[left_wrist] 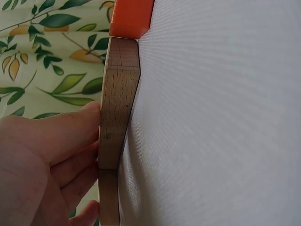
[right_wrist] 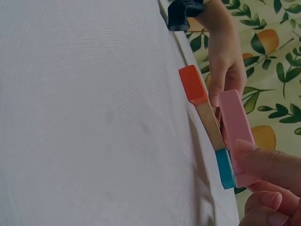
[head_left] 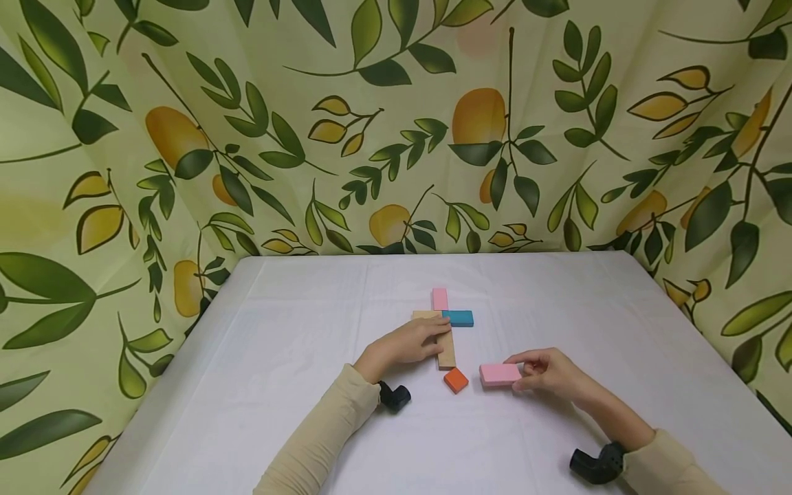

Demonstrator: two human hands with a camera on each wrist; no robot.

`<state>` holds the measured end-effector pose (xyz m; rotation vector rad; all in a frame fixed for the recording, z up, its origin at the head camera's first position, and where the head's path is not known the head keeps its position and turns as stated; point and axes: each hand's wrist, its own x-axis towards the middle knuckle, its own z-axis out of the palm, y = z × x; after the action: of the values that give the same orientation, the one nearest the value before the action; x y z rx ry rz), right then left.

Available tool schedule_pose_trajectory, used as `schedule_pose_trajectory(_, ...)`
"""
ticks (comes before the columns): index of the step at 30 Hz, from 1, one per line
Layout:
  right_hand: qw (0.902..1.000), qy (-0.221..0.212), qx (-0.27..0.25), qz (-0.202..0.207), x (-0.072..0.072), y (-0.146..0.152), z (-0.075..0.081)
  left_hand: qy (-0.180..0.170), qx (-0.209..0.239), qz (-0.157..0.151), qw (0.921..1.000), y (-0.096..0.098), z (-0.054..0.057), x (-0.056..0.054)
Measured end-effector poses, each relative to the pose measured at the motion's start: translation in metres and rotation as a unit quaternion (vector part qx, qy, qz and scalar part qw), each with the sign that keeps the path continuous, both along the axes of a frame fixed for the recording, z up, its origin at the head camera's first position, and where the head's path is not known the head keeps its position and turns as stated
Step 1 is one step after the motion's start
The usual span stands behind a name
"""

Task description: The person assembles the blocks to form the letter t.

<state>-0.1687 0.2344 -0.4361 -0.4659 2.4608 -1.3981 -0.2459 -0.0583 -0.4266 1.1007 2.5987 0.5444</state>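
Note:
My right hand (head_left: 552,372) pinches a pink block (head_left: 498,375) by its right end, thumb and fingers on either side. In the right wrist view that same pink block (right_wrist: 235,127) is held lengthwise, overlapping the row behind it. My left hand (head_left: 407,342) rests with extended fingers on a light wooden block (head_left: 446,356), partly covering it. Its thumb touches the wooden block (left_wrist: 115,103) in the left wrist view. Another wooden block (head_left: 424,314) lies crosswise behind, beside a blue block (head_left: 459,318). A second pink block (head_left: 439,299) extends behind them. An orange block (head_left: 456,380) sits at the near end, turned diagonally.
A white cloth covers the table (head_left: 278,330), and leaf-patterned fabric (head_left: 383,151) hangs behind and at both sides. Black wrist devices (head_left: 396,397) are worn on both wrists, close over the cloth.

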Motion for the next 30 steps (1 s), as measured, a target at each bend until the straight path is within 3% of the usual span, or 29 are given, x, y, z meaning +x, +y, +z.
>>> schedule_pose_trajectory(30, 0.9994, -0.032, -0.006, 0.009, 0.008, -0.012, -0.006, 0.006, -0.005, 0.001, 1.0, 0.0, -0.001, -0.001)
